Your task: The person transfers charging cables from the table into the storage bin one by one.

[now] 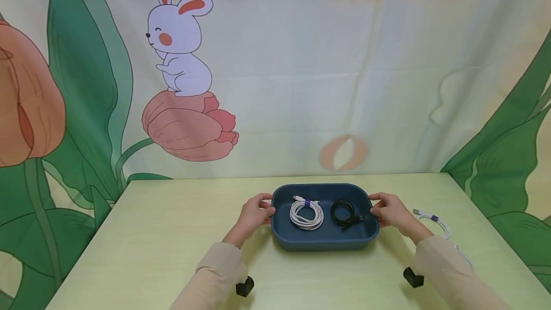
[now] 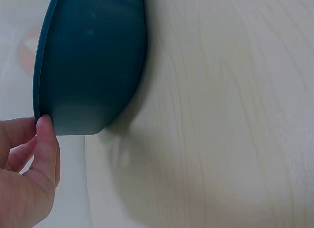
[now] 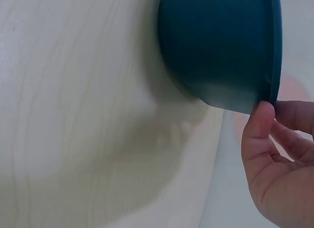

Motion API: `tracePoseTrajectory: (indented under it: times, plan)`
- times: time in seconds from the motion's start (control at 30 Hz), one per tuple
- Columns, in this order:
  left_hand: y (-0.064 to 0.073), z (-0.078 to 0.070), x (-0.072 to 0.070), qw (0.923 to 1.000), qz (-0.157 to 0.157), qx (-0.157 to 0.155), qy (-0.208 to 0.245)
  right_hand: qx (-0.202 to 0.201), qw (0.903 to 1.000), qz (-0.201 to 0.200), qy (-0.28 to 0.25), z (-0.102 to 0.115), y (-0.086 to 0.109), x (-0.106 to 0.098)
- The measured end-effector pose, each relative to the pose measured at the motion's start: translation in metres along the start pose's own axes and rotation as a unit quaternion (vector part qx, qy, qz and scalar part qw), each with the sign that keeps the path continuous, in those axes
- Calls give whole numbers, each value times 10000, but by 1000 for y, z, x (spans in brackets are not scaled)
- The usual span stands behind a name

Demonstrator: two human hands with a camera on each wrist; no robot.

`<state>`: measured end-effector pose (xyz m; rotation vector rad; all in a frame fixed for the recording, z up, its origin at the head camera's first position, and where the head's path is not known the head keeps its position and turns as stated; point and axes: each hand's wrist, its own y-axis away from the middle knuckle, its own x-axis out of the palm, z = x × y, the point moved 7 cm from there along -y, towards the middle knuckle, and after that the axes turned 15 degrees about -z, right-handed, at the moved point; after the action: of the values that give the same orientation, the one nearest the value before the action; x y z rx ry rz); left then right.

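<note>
A dark blue rectangular tub with rounded corners sits between my two hands in the head view. Inside it on the left lies a coiled white cable with a purple tie, and on the right a coiled black cable. My left hand pinches the tub's left end at the rim, thumb on the outer wall in the left wrist view. At the opposite end my right hand grips the rim the same way, its thumb against the outside. The fingertips behind the rim are partly hidden.
On the pale wooden table, a white cable with a dark tie lies right of my right hand. Part of another white cable shows beside the right sleeve. A printed curtain hangs behind the table's far edge.
</note>
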<state>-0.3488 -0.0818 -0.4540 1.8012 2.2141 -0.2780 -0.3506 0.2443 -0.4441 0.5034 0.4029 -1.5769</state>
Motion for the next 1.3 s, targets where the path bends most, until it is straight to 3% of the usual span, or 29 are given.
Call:
tracePoseTrajectory:
  times: [0.53, 1.3]
  plan:
    - [0, -1, 0, 10000, 14, 22, -39, -116, 9999, -97, 85, -2, -1, -19]
    - [-2, 2, 1, 10000, -4, 18, -58, 291, 9982, -284, 433, -31, 1, -43]
